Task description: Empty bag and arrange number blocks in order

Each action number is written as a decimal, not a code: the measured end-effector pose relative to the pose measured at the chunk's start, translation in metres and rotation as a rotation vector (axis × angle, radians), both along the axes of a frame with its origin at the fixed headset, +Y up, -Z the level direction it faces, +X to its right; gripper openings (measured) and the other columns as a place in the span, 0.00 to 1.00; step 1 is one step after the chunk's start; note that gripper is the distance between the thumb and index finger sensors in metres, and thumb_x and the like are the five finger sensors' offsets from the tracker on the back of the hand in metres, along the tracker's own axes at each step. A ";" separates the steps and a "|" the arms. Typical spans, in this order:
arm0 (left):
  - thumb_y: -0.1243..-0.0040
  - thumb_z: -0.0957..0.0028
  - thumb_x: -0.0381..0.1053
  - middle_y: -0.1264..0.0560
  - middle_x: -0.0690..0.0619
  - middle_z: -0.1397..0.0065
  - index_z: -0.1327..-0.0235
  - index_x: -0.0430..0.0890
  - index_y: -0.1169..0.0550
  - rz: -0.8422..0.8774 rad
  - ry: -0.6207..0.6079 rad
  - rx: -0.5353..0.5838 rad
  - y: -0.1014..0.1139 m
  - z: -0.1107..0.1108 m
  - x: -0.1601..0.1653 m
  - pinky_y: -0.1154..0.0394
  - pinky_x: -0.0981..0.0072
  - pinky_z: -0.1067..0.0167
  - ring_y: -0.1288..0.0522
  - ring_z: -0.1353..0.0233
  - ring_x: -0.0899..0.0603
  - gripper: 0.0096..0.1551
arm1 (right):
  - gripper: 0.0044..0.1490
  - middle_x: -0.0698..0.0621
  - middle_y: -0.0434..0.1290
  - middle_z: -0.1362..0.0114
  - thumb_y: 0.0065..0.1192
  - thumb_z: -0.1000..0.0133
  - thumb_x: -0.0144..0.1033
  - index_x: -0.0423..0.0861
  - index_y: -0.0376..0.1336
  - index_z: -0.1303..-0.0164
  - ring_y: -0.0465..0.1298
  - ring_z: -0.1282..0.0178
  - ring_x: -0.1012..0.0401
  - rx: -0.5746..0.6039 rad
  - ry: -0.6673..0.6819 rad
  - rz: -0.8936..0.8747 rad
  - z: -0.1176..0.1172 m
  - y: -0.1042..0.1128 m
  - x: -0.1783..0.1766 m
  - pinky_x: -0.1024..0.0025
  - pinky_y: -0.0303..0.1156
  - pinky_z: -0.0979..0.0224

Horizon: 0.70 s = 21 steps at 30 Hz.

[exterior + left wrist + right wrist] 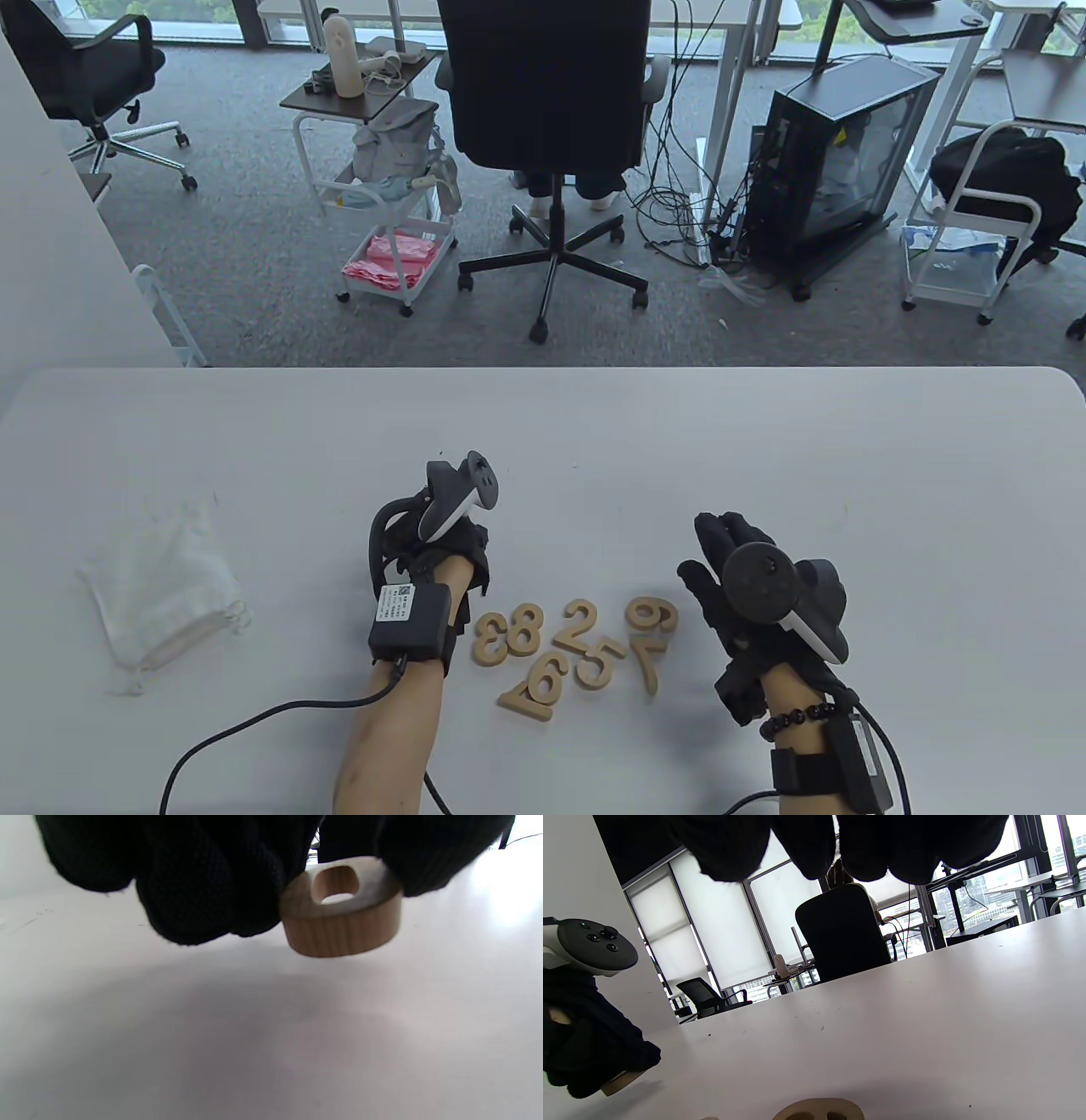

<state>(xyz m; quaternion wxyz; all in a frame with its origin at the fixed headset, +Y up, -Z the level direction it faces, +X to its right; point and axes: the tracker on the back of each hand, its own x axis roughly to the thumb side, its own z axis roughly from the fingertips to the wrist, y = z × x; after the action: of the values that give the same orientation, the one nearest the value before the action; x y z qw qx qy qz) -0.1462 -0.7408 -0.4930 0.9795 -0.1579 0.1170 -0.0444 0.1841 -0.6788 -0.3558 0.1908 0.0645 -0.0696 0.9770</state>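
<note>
Far left of the table view, the emptied cloth bag (165, 598) lies flat. My left hand (433, 552), left of centre, pinches a wooden block with a hole (341, 906) just above bare table (594, 441); open room lies beyond it. The number pile (577, 658) sits lower right of that grip, between both hands. My right hand (747, 586) hovers, fingers straight, holding nothing

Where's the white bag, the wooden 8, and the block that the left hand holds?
white bag (161, 594), table view, its middle.
wooden 8 (520, 629), table view, its centre.
held block (339, 929), left wrist view, its side wall.
</note>
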 end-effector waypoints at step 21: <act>0.47 0.47 0.67 0.25 0.33 0.31 0.25 0.31 0.31 0.077 -0.046 0.047 0.010 0.011 -0.014 0.31 0.27 0.37 0.19 0.37 0.29 0.49 | 0.41 0.30 0.61 0.19 0.60 0.41 0.46 0.38 0.58 0.20 0.67 0.25 0.31 0.009 0.061 0.030 0.009 0.012 -0.023 0.33 0.66 0.25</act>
<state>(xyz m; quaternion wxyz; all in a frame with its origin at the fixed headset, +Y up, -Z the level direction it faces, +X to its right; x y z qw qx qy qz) -0.1605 -0.7312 -0.4824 0.9863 -0.1383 0.0894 -0.0077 0.1608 -0.6671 -0.3468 0.1779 0.0963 -0.0672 0.9770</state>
